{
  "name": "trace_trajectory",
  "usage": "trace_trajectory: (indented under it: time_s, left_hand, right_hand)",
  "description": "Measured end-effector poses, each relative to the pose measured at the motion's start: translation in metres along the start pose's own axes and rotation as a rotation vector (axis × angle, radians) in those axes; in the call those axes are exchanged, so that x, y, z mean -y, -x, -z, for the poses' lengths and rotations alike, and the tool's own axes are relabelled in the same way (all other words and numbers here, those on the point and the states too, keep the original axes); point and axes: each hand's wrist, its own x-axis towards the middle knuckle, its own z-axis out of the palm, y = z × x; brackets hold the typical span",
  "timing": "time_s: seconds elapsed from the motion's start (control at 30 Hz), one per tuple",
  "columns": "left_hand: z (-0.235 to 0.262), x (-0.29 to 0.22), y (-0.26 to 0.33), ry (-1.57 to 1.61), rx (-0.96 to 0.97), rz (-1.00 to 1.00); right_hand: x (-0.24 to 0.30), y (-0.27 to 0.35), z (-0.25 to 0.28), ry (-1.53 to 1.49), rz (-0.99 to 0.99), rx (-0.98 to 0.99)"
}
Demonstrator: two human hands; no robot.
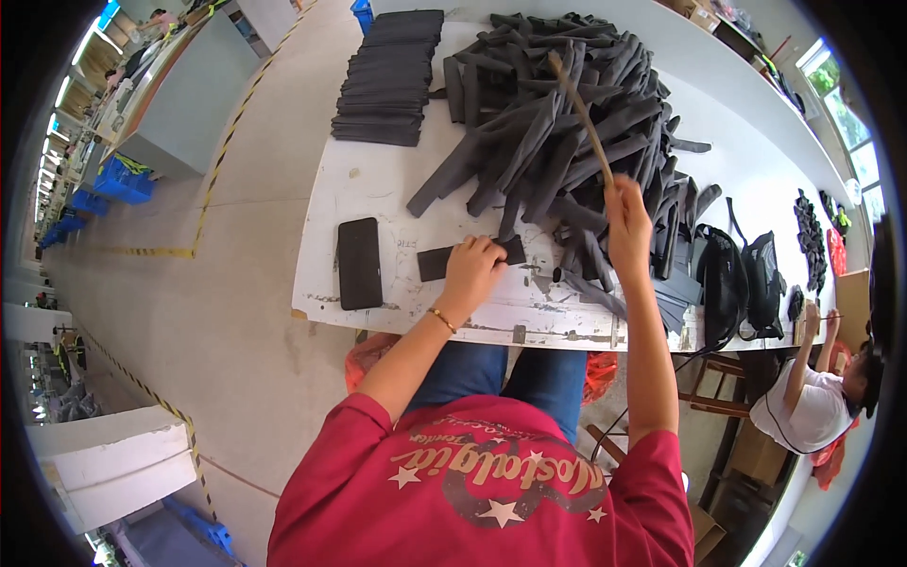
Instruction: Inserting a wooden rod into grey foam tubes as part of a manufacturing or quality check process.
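Observation:
A thin wooden stick (590, 128) slants up over the table, with my right hand (628, 227) closed around its lower end. The stick's far part lies across the view of a big heap of dark grey fabric tubes (557, 123). Near the table's front edge, a flat dark fabric strip (434, 264) lies crosswise. My left hand (474, 272) presses on it, fingers bent and close together, hiding its middle. Just beyond those fingers hang the ends of the nearest tubes.
A neat stack of flat dark fabric pieces (387, 80) fills the table's far left corner. A black phone-shaped slab (359, 264) lies at the near left. Black mesh bags (742, 279) sit at the right, and beyond them a person in white (808, 397) works at the table.

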Motion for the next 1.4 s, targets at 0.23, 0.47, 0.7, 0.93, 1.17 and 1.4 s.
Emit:
trace_trajectory:
  time_s: [0.23, 0.47, 0.7, 0.93, 1.17, 1.4]
  left_hand:
    - [0.037, 0.01, -0.015, 0.527, 0.288, 0.328]
    - [0.056, -0.003, -0.025, 0.48, 0.38, 0.239]
    - [0.03, -0.069, -0.033, 0.508, 0.348, -0.199]
    - [0.037, -0.038, 0.008, 1.649, -0.22, 0.681]
    - [0.012, -0.054, 0.024, 1.798, -0.375, 1.054]
    - [0.019, -0.027, 0.011, 1.644, -0.426, 1.097]
  right_hand:
    - [0.0, 0.099, 0.124, 0.383, 0.1, 0.376]
    - [0.008, 0.105, 0.143, 0.527, 0.142, 0.457]
    - [-0.006, 0.125, 0.051, 0.182, 0.209, 0.479]
    - [-0.009, 0.173, 0.001, -0.437, -0.498, 0.641]
    - [0.023, 0.196, -0.069, -0.198, -0.163, 0.171]
    - [0.016, 0.245, -0.027, -0.245, -0.446, 0.543]
